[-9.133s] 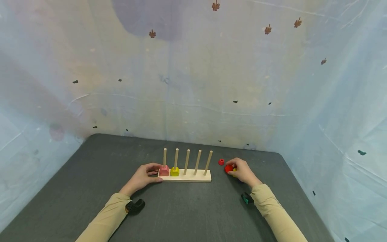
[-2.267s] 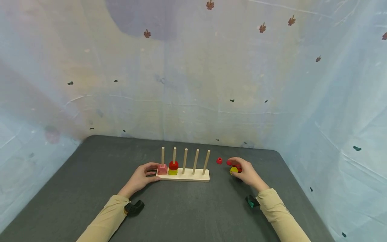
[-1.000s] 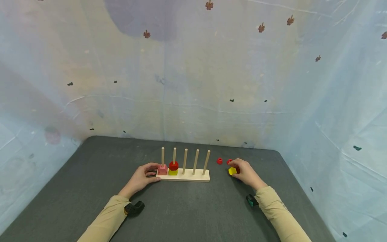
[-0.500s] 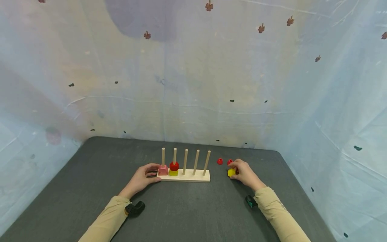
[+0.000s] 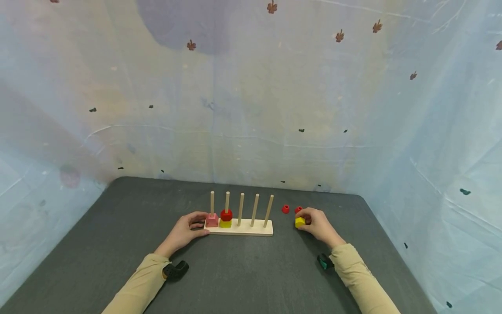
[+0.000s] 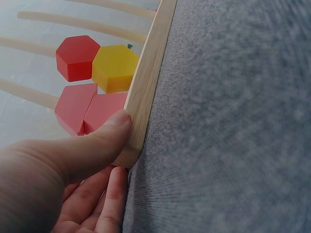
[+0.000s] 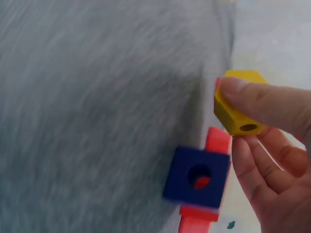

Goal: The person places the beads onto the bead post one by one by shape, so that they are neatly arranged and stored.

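Observation:
My left hand [image 5: 184,230] pinches the left end of a wooden peg board [image 5: 252,229], thumb on its front edge. Two pink blocks [image 6: 73,107] are stacked on the first peg. On the second peg, a red hexagonal block [image 5: 226,214] sits above a yellow hexagonal block [image 5: 225,224]; the other pegs are bare. Right of the board, my right hand [image 5: 318,226] pinches another yellow hexagonal block [image 7: 238,114] between thumb and fingers. Its hole shows in the right wrist view. Fingers partly hide the red pieces behind it.
Two small red pieces [image 5: 286,209] lie beyond the right hand. A dark blue square block [image 7: 177,182] with a hole lies near red blocks [image 7: 218,141] in the right wrist view. Dark grey cloth [image 5: 251,270] covers the table; a pale sheet [image 5: 251,109] hangs behind.
Since the oldest frame, the red hexagonal block has gone onto the second peg. Over the last second, my right hand has turned the pinched yellow block slightly. The left hand stays at the board.

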`<state>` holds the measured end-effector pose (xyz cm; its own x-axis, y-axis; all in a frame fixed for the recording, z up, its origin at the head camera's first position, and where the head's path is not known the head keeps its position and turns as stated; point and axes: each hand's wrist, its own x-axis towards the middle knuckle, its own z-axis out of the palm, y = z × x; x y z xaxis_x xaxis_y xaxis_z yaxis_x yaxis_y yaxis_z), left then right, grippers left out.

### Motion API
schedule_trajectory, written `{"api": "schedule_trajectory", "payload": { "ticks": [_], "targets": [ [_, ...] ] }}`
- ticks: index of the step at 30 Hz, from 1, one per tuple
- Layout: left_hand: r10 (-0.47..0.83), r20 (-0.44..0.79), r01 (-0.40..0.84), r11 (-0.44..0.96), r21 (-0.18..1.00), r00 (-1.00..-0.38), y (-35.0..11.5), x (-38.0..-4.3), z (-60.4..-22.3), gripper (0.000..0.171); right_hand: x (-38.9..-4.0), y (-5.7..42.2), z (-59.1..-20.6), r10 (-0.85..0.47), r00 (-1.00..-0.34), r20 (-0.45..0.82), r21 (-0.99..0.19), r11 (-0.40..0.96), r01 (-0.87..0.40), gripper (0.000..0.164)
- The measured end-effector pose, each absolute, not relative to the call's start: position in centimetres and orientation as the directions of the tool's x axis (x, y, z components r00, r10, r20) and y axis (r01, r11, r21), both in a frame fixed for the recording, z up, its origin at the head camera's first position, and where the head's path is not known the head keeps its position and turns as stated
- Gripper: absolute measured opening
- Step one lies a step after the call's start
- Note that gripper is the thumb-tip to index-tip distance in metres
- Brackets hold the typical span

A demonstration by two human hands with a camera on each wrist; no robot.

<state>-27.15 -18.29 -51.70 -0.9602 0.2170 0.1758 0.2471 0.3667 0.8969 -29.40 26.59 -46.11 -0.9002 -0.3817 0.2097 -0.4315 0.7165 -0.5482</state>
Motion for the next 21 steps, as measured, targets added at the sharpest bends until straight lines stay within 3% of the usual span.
{"api": "schedule_trajectory", "payload": {
  "ticks": [9, 21],
  "targets": [
    [0.217, 0.176, 0.247, 0.362, 0.899, -0.96, -18.2, -27.1, -51.6, 0.055, -29.7, 24.9, -44.6, -0.284, -0.929, 0.237, -0.693, 0.621, -0.367, 0.03],
    [0.215, 0.18, 0.251, 0.37, 0.894, -0.96, -18.1, -26.9, -51.3, 0.054, -29.8, 22.1, -41.0, -0.17, -0.923, 0.344, -0.835, 0.395, -0.384, 0.033]
  ]
}}
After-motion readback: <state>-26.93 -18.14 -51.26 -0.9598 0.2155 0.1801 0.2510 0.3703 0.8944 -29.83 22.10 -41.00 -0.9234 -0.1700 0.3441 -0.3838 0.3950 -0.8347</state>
